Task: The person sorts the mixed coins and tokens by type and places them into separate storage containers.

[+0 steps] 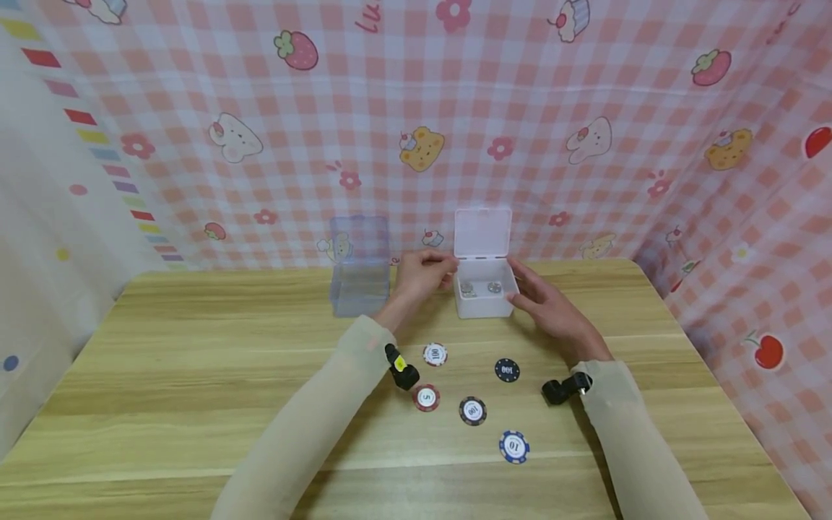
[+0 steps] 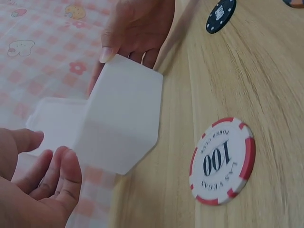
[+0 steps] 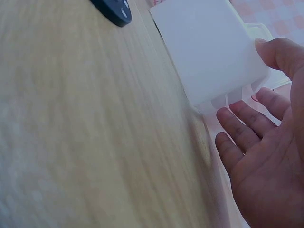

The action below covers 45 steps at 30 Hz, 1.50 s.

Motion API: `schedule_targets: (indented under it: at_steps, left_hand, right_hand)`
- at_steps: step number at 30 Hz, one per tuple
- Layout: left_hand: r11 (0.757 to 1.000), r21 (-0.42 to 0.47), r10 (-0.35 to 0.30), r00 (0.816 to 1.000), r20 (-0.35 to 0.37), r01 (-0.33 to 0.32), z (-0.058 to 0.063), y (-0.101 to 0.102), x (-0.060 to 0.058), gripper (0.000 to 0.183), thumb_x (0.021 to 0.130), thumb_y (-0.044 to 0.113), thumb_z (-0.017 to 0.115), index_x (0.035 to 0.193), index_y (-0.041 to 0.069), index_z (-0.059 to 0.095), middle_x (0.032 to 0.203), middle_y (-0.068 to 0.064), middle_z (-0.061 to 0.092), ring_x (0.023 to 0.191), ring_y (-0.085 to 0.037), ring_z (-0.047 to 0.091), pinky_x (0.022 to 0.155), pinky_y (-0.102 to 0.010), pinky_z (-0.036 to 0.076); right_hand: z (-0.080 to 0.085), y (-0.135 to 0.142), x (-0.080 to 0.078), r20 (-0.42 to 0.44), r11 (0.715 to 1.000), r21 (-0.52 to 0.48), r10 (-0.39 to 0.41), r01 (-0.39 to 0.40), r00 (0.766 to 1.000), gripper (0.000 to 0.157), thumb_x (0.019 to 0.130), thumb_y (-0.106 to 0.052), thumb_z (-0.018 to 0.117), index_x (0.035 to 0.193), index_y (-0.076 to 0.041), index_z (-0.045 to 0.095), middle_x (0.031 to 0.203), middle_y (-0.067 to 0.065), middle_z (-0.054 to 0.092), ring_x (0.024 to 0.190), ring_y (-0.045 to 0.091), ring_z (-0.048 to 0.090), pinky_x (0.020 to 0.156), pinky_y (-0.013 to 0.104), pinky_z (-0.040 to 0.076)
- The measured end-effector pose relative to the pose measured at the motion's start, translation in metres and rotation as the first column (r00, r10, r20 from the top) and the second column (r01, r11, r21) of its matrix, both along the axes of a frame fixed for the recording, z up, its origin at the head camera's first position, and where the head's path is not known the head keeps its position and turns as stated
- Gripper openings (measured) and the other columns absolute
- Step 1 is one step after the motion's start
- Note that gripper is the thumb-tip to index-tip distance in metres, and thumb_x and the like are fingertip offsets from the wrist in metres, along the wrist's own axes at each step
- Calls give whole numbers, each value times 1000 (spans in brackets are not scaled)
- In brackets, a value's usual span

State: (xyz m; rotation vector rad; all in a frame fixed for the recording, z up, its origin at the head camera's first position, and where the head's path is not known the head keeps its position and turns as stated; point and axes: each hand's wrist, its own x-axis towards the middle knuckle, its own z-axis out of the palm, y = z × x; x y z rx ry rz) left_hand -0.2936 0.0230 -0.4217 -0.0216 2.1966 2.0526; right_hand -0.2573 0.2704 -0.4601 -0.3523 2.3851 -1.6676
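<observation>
Nearest on the tabletop (image 1: 227, 375) lies a blue-and-white chip (image 1: 514, 447) marked 10, then a dark-rimmed chip (image 1: 472, 411) with 100 on its pale centre and a red-rimmed chip (image 1: 426, 398) reading 5. Farther in lie a black chip (image 1: 507, 370) bearing 100 and a red-and-white chip (image 1: 435, 354), whose print the left wrist view makes legible: 100, POKER CLUB, LAS VEGAS. Beyond the chips, the white box (image 1: 486, 308) stands upright between the two hands. The right hand (image 1: 549, 307) holds its right side in a loose grip, thumb on the front corner and fingers along the side towards the back. The left hand (image 1: 419, 274) is by its left side, grip partly open with fingers loosely bent, a gap before the thumb, holding nothing; whether a fingertip touches the box is hard to say. Inside are small silvery discs (image 1: 494, 287), and the lid (image 1: 482, 233) stands raised at the back. Left of the left hand is a clear bluish box (image 1: 360, 292), also open. Behind hangs a pink checked cloth (image 1: 390, 87), its partial pink lettering seemingly "lu".
</observation>
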Motion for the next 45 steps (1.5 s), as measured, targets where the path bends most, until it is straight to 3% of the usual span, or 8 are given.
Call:
schedule_targets:
  at_steps: [7,14,20,25,33,39,43,45]
  left_hand:
    - [992,-81,-103,994,-43,99,4,-8,4,27,83,35,71,102,17,67,98,-2,66,89,-24,65,78,-38,58]
    - [968,-174,-206,969,-135,182,10,-23,14,41,83,46,68,113,18,64,106,3,64,100,-20,61,84,-39,55]
    - [934,-305,-257,944,-204,188,16,-40,22,53,80,55,66,121,23,61,117,7,62,106,-11,56,90,-31,50]
    - [904,-372,-311,923,-227,213,19,-57,31,57,80,57,65,128,30,55,131,4,56,118,-15,52,97,-36,47]
    - [865,-457,-340,911,-233,206,22,-81,40,71,75,65,64,138,40,40,145,11,40,124,-22,49,102,-37,45]
    - [856,-476,-365,889,-276,204,21,-99,42,76,75,63,66,141,46,31,151,9,31,132,-32,39,106,-49,39]
    - [856,-486,-362,874,-324,175,21,-112,45,79,77,59,67,144,41,28,152,7,28,136,-25,33,110,-46,35]
    - [860,-487,-342,877,-337,149,21,-119,46,79,78,58,67,144,40,28,152,7,29,137,-22,32,111,-44,34]
  right_hand:
    - [0,1,2,47,999,8,-38,37,998,64,93,-37,55,147,-43,20,154,-12,22,142,22,22,115,54,18]
    - [0,1,2,63,999,12,-50,49,997,65,92,-39,56,146,-45,21,153,-16,23,142,19,22,116,52,19]
    - [5,1,5,65,1000,-10,-27,28,998,63,96,-28,52,148,-40,18,156,-10,19,144,23,19,116,52,16]
    - [0,2,2,17,1000,-8,-1,1,1000,61,98,-23,50,148,-39,18,156,-10,18,143,22,19,116,50,18]
    - [1,2,3,-5,1000,-16,17,-17,1000,61,98,-22,49,149,-36,18,157,-6,16,143,25,18,116,52,18]
    - [2,1,3,-7,1000,-22,20,-20,1000,61,98,-21,49,149,-35,18,157,-5,16,144,26,18,116,52,17]
    - [3,0,3,26,1000,-9,-8,8,1000,61,97,-26,51,148,-40,20,156,-9,18,143,24,19,116,53,16]
    - [3,-1,3,39,1000,-10,-15,15,999,62,97,-29,52,147,-41,20,156,-11,19,143,23,19,116,53,16]
